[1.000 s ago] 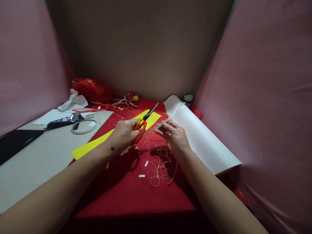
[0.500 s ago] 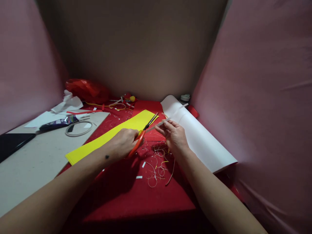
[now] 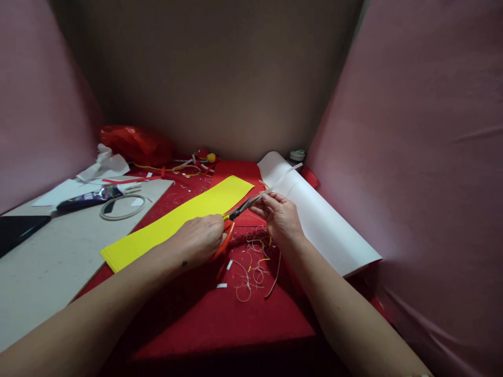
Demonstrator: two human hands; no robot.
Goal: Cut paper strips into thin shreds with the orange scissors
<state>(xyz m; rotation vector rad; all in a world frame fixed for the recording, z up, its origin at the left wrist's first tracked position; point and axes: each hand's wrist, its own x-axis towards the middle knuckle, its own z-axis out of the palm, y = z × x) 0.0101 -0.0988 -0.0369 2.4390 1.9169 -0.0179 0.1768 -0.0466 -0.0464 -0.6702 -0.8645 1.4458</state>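
My left hand is closed round the orange handles of a pair of scissors, whose dark blades point up and right and meet my right hand. My right hand pinches a narrow white paper strip right at the blade tips. Behind my left hand, a long yellow corrugated sheet lies slantwise on the red felt. Thin paper offcuts and curls are scattered on the felt just under both hands.
A rolled white sheet lies to the right. On the grey board at left lie a wire ring, a purple tube and a black tablet. A red plastic bag sits at the back. Pink cloth walls close in on both sides.
The scissors have dropped from pointing steeply up to lying lower, with the blades closing on the strip. The long white strip in my right hand now shows only as a short piece.
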